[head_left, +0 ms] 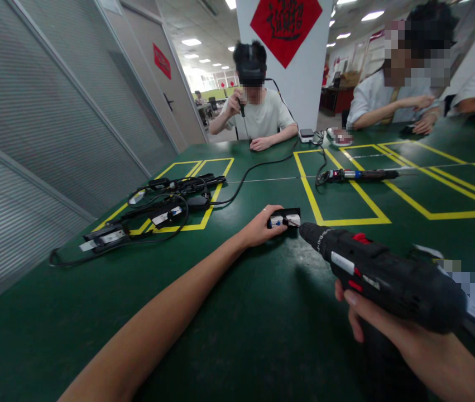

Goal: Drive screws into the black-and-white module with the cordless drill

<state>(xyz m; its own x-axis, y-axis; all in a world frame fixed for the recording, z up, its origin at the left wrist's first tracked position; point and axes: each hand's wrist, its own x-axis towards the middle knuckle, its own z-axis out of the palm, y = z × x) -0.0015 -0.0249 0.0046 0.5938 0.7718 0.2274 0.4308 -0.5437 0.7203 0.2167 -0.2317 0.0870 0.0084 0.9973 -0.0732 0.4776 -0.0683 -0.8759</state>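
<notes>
My left hand (260,226) is closed around a small black housing (297,213) with a white and blue inside, pressing it to the green tabletop. Its fingers wrap over the left end of the part. In my right hand (388,321) is a black cordless drill (371,273) with red buttons, gripped by the handle. The drill points left, and its bit meets or nearly meets the right side of the housing; actual contact is too small to tell. My right fingertips are partly hidden behind the drill body.
Black cabled units (170,215) with white labels lie at the left. A long dark tool-like item (358,175) with a cord rests at the back right. Yellow tape (350,222) marks the table (237,340). Across it, a person (262,111) holds a screwdriver; another (388,106) sits at right.
</notes>
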